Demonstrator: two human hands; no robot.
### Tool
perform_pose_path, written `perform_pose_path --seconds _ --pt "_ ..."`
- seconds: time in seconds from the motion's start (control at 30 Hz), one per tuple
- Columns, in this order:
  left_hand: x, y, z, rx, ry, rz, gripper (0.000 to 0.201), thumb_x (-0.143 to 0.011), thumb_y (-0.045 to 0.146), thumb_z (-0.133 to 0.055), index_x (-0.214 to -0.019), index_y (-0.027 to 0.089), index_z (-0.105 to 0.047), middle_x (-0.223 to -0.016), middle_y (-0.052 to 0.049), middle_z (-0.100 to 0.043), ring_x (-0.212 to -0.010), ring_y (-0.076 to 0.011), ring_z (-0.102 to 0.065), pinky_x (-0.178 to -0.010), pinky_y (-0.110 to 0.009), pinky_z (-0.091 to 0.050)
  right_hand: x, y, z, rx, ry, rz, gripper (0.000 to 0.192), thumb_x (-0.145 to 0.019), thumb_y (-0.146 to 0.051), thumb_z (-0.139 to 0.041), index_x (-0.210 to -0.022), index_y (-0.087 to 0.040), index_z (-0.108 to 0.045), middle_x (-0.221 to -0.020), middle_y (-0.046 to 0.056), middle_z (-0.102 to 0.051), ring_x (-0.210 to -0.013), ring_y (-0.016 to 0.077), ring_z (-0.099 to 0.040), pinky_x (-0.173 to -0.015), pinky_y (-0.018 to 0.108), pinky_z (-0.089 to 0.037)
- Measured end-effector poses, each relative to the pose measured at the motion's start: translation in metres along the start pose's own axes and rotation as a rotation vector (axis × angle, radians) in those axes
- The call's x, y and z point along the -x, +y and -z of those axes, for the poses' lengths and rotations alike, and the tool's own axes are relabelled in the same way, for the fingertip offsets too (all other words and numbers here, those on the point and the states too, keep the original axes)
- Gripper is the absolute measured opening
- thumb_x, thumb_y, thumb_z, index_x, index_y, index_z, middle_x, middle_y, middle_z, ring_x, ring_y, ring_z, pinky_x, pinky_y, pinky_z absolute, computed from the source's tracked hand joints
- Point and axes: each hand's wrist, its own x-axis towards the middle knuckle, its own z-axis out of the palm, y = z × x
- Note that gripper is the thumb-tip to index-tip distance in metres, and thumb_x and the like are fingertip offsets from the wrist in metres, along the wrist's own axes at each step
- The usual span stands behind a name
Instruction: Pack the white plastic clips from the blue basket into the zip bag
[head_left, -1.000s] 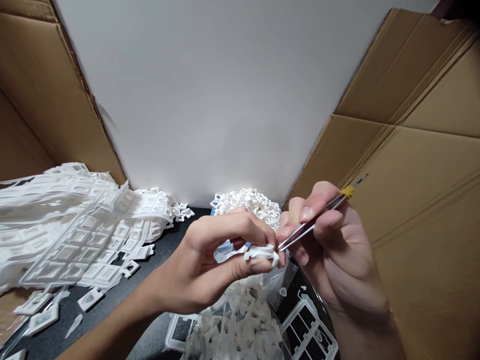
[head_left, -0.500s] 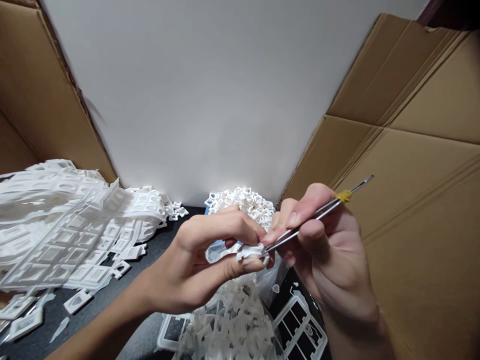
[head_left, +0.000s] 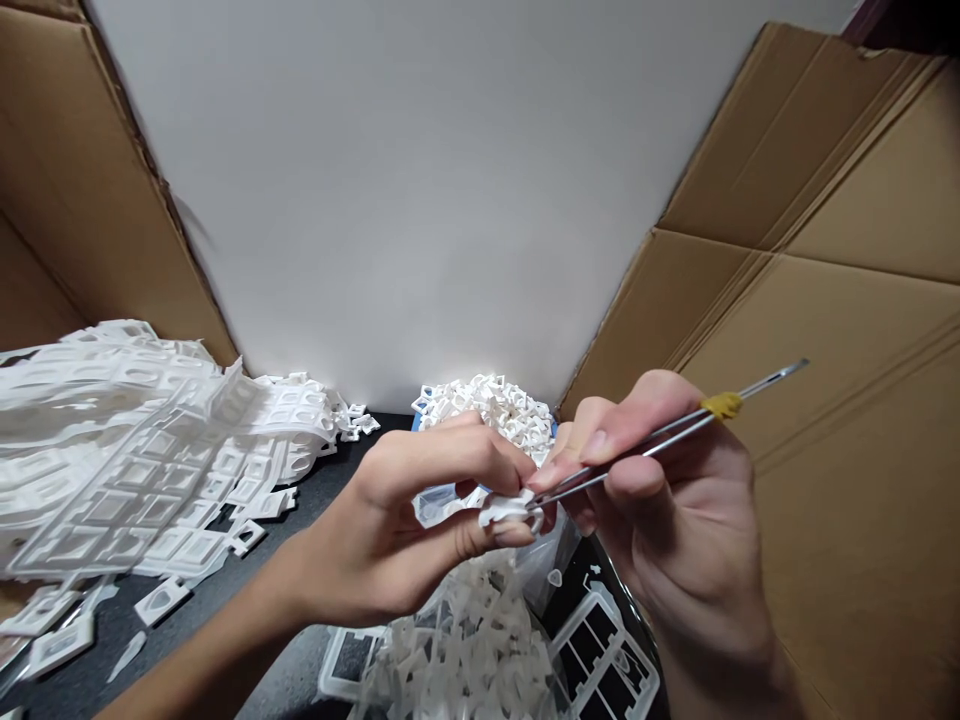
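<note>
My left hand [head_left: 409, 520] pinches a small white plastic piece [head_left: 508, 510] between thumb and fingers, just above a clear bag of white plastic frames [head_left: 469, 650]. In my right hand [head_left: 667, 520] are thin metal tweezers [head_left: 660, 438] with a yellow band near their back end. The tweezers' tips touch the white piece at my left fingertips. Both hands meet in the middle of the view, above a dark table [head_left: 247, 610].
A heap of white plastic grid sheets [head_left: 127, 450] lies at the left, with loose squares [head_left: 161, 598] around it. A pile of small white frames [head_left: 491, 405] fills a blue container behind my hands. Cardboard panels [head_left: 847, 330] stand right and left; a white wall [head_left: 420, 200] is behind.
The tweezers have tilted flatter, their back end swinging out to the right. Both hands stay on the white piece, with only a slight shift of the view.
</note>
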Motion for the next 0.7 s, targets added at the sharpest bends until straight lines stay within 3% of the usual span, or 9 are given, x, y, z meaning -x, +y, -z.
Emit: perform_pose_path --seconds 0.27,0.47,0.7 --pt "0.0003 0.0008 -0.0019 0.033 0.008 0.014 0.01 -0.093 0.009 -0.077 -0.099 0.015 -0.074 -0.097 -0.008 -0.078 -0.086 -0.0186 -0.068 -0.079 -0.033 -0.056 0.0002 -0.0004 -0.0001 0.0 0.006 -0.045 0.019 -0.098 -0.041 -0.08 -0.095 -0.024 -0.071 -0.083 0.003 -0.079 -0.063 0.0125 -0.062 -0.057 0.027 -0.052" --pt "0.0005 0.001 -0.0011 0.008 0.008 0.013 0.003 -0.097 0.016 -0.076 -0.099 0.016 -0.074 -0.095 -0.01 -0.078 -0.084 -0.0193 -0.067 -0.077 -0.034 -0.056 0.0008 0.0004 0.0002 0.003 0.017 -0.053 0.02 -0.096 -0.041 -0.082 -0.094 -0.024 -0.07 -0.081 0.002 -0.078 -0.062 0.013 -0.062 -0.055 0.028 -0.05" --pt "0.0004 -0.0002 0.0011 -0.013 -0.032 -0.002 0.005 -0.096 0.013 -0.076 -0.099 0.014 -0.072 -0.098 -0.009 -0.078 -0.085 -0.0182 -0.066 -0.079 -0.033 -0.054 0.0013 0.0007 0.0009 0.026 0.021 -0.059 0.021 -0.097 -0.043 -0.081 -0.094 -0.025 -0.071 -0.081 0.002 -0.077 -0.062 0.013 -0.06 -0.057 0.029 -0.051"
